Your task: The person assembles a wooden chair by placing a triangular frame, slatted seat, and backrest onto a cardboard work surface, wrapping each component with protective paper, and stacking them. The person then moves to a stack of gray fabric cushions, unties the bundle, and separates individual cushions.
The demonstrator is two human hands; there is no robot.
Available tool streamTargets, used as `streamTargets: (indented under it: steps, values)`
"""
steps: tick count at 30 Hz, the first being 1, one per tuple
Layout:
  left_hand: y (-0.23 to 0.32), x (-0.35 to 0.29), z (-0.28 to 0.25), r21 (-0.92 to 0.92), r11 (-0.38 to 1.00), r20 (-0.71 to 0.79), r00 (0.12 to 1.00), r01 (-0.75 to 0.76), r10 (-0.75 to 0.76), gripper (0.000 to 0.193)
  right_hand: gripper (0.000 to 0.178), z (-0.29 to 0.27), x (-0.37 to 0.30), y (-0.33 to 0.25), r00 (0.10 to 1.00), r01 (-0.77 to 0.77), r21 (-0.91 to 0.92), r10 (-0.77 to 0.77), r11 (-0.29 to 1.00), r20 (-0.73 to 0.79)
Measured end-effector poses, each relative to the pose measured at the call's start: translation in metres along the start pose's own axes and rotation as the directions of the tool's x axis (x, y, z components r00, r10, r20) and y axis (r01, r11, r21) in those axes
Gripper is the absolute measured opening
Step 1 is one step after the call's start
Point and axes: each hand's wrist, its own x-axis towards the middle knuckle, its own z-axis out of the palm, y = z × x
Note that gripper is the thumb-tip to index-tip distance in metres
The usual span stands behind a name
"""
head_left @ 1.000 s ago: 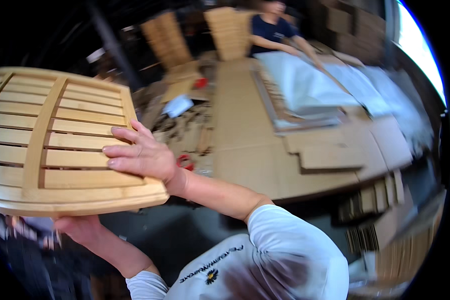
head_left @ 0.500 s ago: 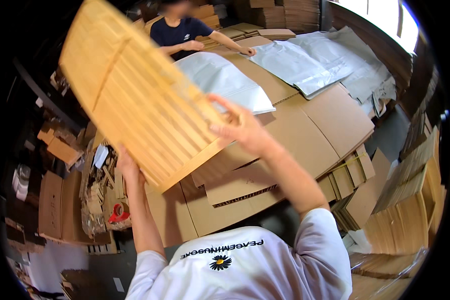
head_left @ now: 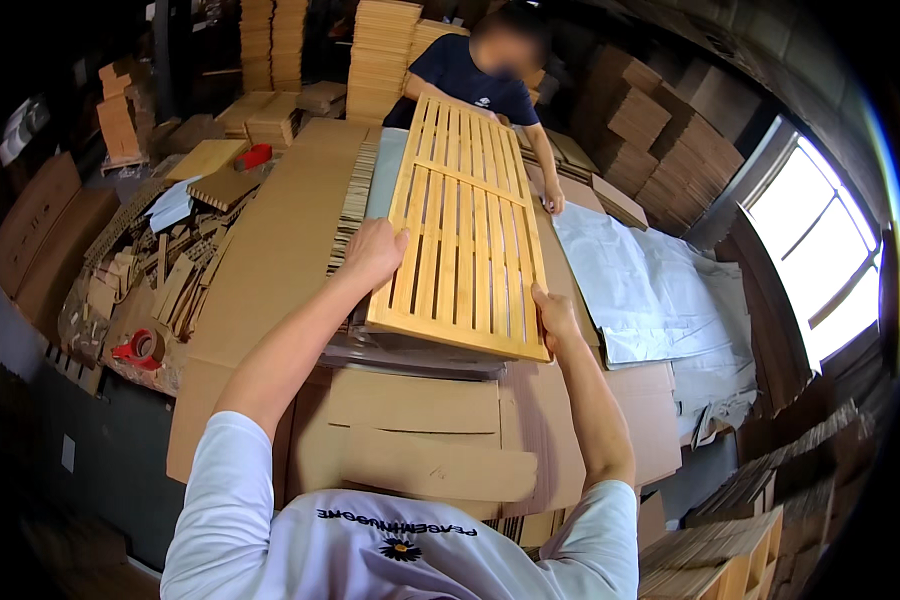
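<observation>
Between my two hands is a long slatted wooden panel (head_left: 458,240), yellowish, with a crossbar over its slats. My left hand (head_left: 374,254) is closed on its left edge; my right hand (head_left: 558,318) grips the right edge near the near corner. The panel is above the cardboard-covered worktop (head_left: 260,270), its far end close to a co-worker in a dark shirt (head_left: 470,72). A pale plastic sheet (head_left: 386,175) shows beside its left edge. The panel hides most of what lies under it.
Grey-white plastic bags (head_left: 640,285) lie to the right, by the co-worker's hand (head_left: 554,198). Cardboard flaps (head_left: 420,430) lie nearest me. At left are wood scraps (head_left: 170,275) and a red tape dispenser (head_left: 140,348). Cardboard stacks (head_left: 380,60) stand behind.
The panel was raised and tilted at the left; now it is lower, centred and pointing away from me, still in both hands. The view has turned, and the co-worker leans closer.
</observation>
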Motion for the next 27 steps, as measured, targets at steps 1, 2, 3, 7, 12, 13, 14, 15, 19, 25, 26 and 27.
streamTargets:
  steps: [1,2,3,7,12,13,14,15,19,25,26,27]
  values:
    - [-0.003,0.007,0.006,0.025,1.0,-0.052,0.999,0.012,-0.011,0.044,0.043,0.0,0.013,0.001,0.999,-0.006,0.015,0.006,1.0,0.031]
    - [-0.01,0.013,0.007,0.05,0.998,-0.076,0.997,0.025,-0.021,0.044,0.042,0.008,0.021,-0.001,0.998,-0.026,0.046,0.023,0.999,0.065]
    - [-0.015,0.017,0.008,0.073,0.997,-0.099,0.995,0.038,-0.03,0.044,0.041,0.014,0.028,-0.006,0.994,-0.046,0.076,0.039,0.996,0.099]
    - [-0.023,0.029,0.009,0.207,0.977,-0.117,0.993,0.045,-0.021,0.042,0.038,0.018,0.06,0.005,0.985,-0.077,0.118,0.057,0.99,0.162]
    - [-0.038,0.022,0.006,0.269,0.961,-0.152,0.988,0.065,-0.024,0.047,0.034,0.009,0.074,0.026,0.991,-0.07,-0.024,0.072,0.997,0.112]
    - [-0.061,0.015,0.012,0.214,0.973,-0.245,0.969,0.083,-0.029,0.049,0.033,0.019,0.063,0.012,0.989,-0.066,-0.091,0.077,0.994,0.126]
    - [-0.077,0.008,0.018,0.156,0.984,-0.335,0.942,0.087,-0.03,0.052,0.033,0.026,0.051,-0.001,0.988,-0.057,-0.155,0.078,0.986,0.131]
    - [-0.085,0.005,0.024,0.121,0.991,-0.256,0.966,0.059,-0.027,0.054,0.033,0.026,0.057,0.007,0.987,-0.055,-0.081,0.066,0.995,0.144]
    - [-0.106,0.006,0.032,0.01,1.0,-0.11,0.994,-0.028,0.029,0.056,0.032,0.024,0.062,0.018,0.987,-0.038,-0.063,0.048,0.997,0.153]
    - [-0.096,0.01,0.039,0.025,0.999,-0.133,0.991,-0.031,0.034,0.049,0.024,0.018,0.032,-0.005,0.752,0.392,-0.874,-0.647,0.288,0.124]
    - [-0.092,0.006,0.035,0.079,0.991,-0.299,0.946,-0.107,0.126,0.046,0.023,0.011,0.02,-0.011,0.57,0.418,-0.908,-0.789,0.039,0.228]
    - [-0.098,-0.004,0.027,0.149,0.977,-0.457,0.866,-0.153,0.205,0.044,0.025,0.018,-0.001,-0.027,0.581,0.533,-0.82,-0.795,0.208,0.176]
